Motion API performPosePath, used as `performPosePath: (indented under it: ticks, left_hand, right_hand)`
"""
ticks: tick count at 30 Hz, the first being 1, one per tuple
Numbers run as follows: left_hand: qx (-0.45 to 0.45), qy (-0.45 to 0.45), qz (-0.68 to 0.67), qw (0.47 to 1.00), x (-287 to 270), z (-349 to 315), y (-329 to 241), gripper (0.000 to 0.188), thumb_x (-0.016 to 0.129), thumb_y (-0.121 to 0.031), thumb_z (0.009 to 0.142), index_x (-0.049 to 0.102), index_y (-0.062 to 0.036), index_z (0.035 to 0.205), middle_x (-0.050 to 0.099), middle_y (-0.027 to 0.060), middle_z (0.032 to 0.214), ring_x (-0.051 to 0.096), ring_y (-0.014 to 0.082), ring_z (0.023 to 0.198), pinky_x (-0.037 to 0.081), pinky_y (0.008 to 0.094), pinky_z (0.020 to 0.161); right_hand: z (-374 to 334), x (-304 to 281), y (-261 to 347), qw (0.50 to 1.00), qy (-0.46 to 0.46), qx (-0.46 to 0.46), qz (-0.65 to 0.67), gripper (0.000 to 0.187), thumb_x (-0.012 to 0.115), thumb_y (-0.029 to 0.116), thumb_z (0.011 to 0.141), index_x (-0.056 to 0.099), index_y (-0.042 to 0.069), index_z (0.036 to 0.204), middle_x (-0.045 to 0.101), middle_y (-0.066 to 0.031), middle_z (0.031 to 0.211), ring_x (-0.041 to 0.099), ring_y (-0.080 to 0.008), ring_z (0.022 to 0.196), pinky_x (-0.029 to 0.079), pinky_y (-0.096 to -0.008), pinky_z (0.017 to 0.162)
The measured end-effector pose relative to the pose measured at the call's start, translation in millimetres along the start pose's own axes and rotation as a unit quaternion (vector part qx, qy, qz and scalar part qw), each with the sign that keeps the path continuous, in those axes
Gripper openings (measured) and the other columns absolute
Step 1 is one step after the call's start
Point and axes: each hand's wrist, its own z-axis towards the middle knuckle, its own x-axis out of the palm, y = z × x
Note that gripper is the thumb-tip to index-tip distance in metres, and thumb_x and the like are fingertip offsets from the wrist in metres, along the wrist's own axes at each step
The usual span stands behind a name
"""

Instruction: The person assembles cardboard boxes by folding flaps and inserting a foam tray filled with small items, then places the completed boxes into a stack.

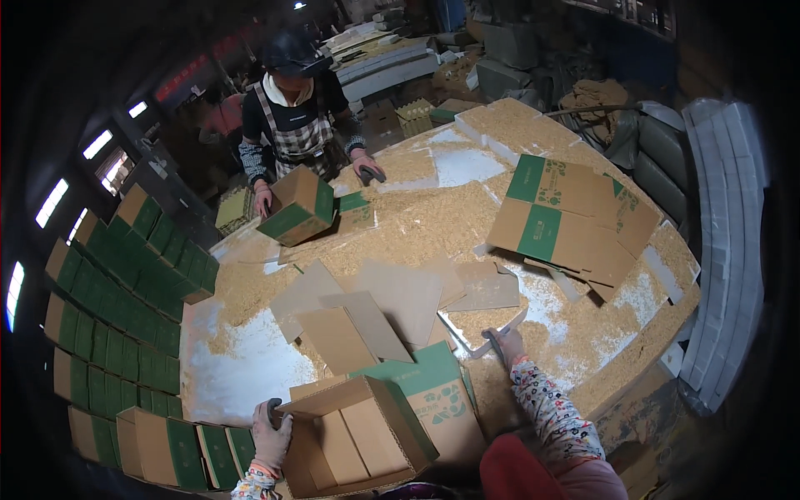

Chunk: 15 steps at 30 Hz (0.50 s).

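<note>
"Left hand point(271, 435), gloved, is curled closed over the open carton's point(398, 417) rim. The right hand point(510, 346), also gloved, has its fingertips at a white slab's point(475, 343) edge — whether it grips, I cannot tell. What surrounds them, largest first?"

"One worktable point(233, 367), much of its top hidden under tan, sawdust-like crumbs point(433, 208). Left of it, green-and-brown cartons point(108, 350) stand in stacked rows, too overlapped to count surely."

"Anyone else?"

"One co-worker point(300, 125) across the table, legs hidden; two gloved hands, one touching a single tilted box point(300, 221)."

"And the cardboard?"

"Flattened cartons point(567, 225) lie layered at the right, the number of layers unclear. That open carton sits at the table's near side, low in view — boxy, corrugated, brown inside. Beyond it are several stiff, smooth, straight-edged cardboard sheets point(392, 292), heaped so that some cover others."
</note>
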Motion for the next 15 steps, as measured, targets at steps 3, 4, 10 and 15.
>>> performPosePath:
  ticks: [3, 4, 10, 15]
  left_hand:
    - [-0.014, -0.034, -0.047, 0.998, -2, -1, 2, 0.033, 0.063, -0.005, 0.076, 0.055, -0.0031, 0.108, 0.055, 0.0162, 0.104, 0.054, 0.0346, 0.099, 0.044, 0.0386, 0.09]
    - [-0.016, -0.036, -0.049, 0.998, 1, 1, 1, 0.033, 0.063, -0.005, 0.076, 0.055, -0.0031, 0.108, 0.055, 0.0162, 0.104, 0.054, 0.0346, 0.099, 0.044, 0.0386, 0.09]
    - [-0.013, -0.01, -0.038, 0.999, -1, 0, -1, 0.03, 0.057, 0.0, 0.076, 0.056, -0.0035, 0.106, 0.054, 0.0175, 0.105, 0.053, 0.0355, 0.098, 0.045, 0.0399, 0.088]
    - [-0.122, -0.121, -0.388, 0.905, 29, -7, 61, 0.027, 0.054, -0.002, 0.086, 0.055, 0.0037, 0.113, 0.057, 0.0111, 0.112, 0.056, 0.0175, 0.093, 0.048, 0.0299, 0.08]
  right_hand:
    - [-11, -24, 56, 0.977, -0.141, 0.042, 0.155, 0.028, 0.074, 0.015, 0.076, 0.06, -0.002, 0.091, 0.059, -0.0051, 0.076, 0.056, -0.0156, 0.059, 0.047, -0.0271, 0.055]
    - [-13, -31, 69, 0.947, -0.226, 0.057, 0.223, 0.047, 0.077, 0.012, 0.073, 0.055, -0.004, 0.111, 0.063, -0.0074, 0.091, 0.059, -0.0158, 0.068, 0.048, -0.0257, 0.061]
    - [-16, -48, 82, 0.909, -0.121, 0.021, 0.399, 0.087, 0.07, -0.002, 0.077, 0.016, 0.006, 0.145, 0.045, -0.0149, 0.13, 0.057, -0.0228, 0.106, 0.052, -0.0316, 0.088]
    - [-62, -67, 98, 0.784, 0.118, 0.136, 0.594, 0.044, 0.056, 0.03, 0.092, 0.047, 0.011, 0.131, 0.049, -0.0136, 0.134, 0.052, -0.0338, 0.117, 0.048, -0.049, 0.091]
